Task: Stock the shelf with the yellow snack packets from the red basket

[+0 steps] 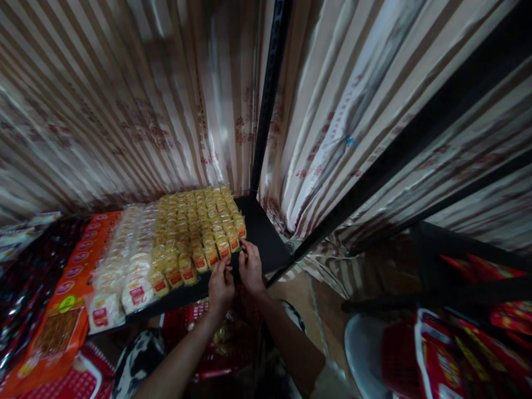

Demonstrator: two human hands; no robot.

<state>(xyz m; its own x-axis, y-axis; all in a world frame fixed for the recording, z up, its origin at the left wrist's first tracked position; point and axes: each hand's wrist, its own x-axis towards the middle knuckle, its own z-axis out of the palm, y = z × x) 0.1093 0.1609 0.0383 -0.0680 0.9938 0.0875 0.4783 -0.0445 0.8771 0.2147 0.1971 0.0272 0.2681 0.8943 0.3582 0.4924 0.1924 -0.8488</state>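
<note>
Both my hands reach up to the front edge of a black shelf (266, 238). My left hand (220, 285) and my right hand (250, 267) sit side by side, fingers curled and pinched at the nearest yellow snack packets (199, 227), which stand in several tight rows. What the fingertips pinch is too small to make out. To the left of the yellow rows lie white round-cake packets (127, 260) and flat orange packets (66, 310).
A black shelf post (268, 100) rises behind the shelf against a striped curtain (124, 111). A red plastic basket (208, 343) sits below my arms. Red packets (457, 354) fill a lower shelf at right, beside a white stool (361, 349).
</note>
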